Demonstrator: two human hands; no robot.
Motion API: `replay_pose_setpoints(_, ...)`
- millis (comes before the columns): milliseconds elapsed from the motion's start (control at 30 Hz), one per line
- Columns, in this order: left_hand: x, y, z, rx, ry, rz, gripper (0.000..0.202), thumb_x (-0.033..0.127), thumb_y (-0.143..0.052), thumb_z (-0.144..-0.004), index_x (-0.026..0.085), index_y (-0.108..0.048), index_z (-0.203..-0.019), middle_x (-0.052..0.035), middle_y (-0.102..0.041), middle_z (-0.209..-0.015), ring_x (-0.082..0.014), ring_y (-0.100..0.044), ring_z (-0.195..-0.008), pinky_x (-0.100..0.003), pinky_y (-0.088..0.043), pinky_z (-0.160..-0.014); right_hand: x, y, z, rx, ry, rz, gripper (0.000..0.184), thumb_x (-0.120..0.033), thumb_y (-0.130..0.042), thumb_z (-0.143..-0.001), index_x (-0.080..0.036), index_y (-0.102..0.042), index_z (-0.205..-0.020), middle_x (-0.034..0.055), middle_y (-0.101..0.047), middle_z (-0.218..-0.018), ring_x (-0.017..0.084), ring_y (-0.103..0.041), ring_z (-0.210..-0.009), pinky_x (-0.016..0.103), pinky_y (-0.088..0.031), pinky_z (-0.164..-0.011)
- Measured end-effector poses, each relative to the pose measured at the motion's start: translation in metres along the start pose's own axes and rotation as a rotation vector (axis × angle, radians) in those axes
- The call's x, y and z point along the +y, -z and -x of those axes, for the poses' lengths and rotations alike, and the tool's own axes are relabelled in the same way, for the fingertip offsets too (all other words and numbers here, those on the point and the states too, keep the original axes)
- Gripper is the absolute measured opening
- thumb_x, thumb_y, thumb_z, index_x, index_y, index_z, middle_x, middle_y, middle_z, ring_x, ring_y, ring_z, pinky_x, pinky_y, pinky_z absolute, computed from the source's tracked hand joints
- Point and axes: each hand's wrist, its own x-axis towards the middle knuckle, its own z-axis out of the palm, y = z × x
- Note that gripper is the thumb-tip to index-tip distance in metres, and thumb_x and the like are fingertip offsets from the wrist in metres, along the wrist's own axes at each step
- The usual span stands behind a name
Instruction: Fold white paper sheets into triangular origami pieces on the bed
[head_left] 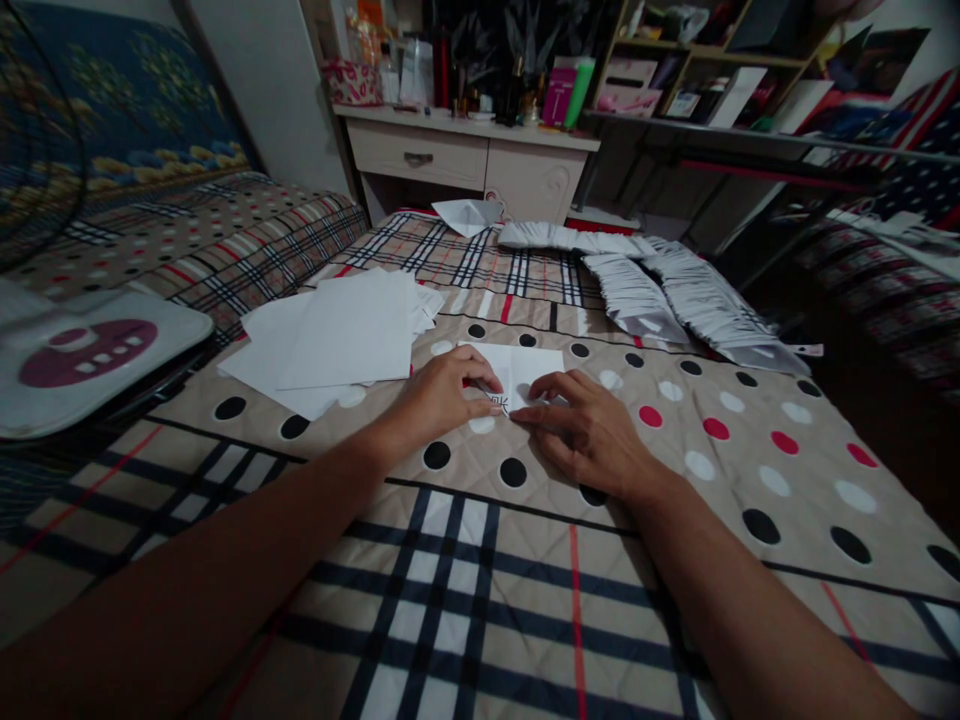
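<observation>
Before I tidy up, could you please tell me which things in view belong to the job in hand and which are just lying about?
Likely part of the job:
printed white paper between the left hand and right hand
loose white sheets
packed rows of white paper

Seemingly just lying about:
green tube on the dresser
magenta box
patterned box

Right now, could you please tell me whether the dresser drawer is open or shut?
The drawer is shut: its front lines up with the dresser and no gap shows.
</observation>
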Motion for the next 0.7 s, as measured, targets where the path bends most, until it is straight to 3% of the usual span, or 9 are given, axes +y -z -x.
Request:
replay_pose_setpoints(367, 0.0019, -0.0069, 0.0017, 0.053, 0.046, -0.061, 0.015, 0.026, -0.08, -0.067, 0.024, -0.075, -0.081, 0.0, -0.062, -0.098, -0.0137, -0.061, -0.083, -0.03, -0.051, -0.079, -0.0011, -0.003, -0.0015, 0.024, -0.022, -0.036, 0.03, -0.019, -0.059, -0.078, -0.027, -0.075, -0.103, 0.0072, -0.059, -0.107, 0.024, -0.052, -0.095, 0.04, -0.043, -0.084)
replay_pose_setpoints(533, 0.0032, -0.0034, -0.0023, 0.019, 0.079, -0.061, 0.016, 0.027, -0.08, -0.065, 0.023, -0.076, -0.08, -0.0012, -0.062, -0.099, -0.0141, -0.061, -0.081, -0.029, -0.051, -0.074, -0.0003, -0.0043, -0.0015, 0.032, -0.028, -0.047, 0.03, -0.019, -0.06, -0.078, -0.028, -0.075, -0.102, 0.0065, -0.059, -0.107, 0.024, -0.051, -0.095, 0.04, -0.043, -0.084)
replay_pose_setpoints(700, 0.0025, -0.0014, -0.0043, -0.025, 0.075, -0.054, 0.016, 0.03, -0.079, -0.067, 0.024, -0.078, -0.081, -0.0022, -0.061, -0.097, -0.015, -0.062, -0.085, -0.03, -0.051, -0.081, -0.0013, -0.0029, -0.0026, 0.028, -0.039, -0.052, 0.031, -0.019, -0.06, -0.077, -0.028, -0.075, -0.102, 0.0066, -0.059, -0.106, 0.024, -0.051, -0.095, 0.04, -0.043, -0.083)
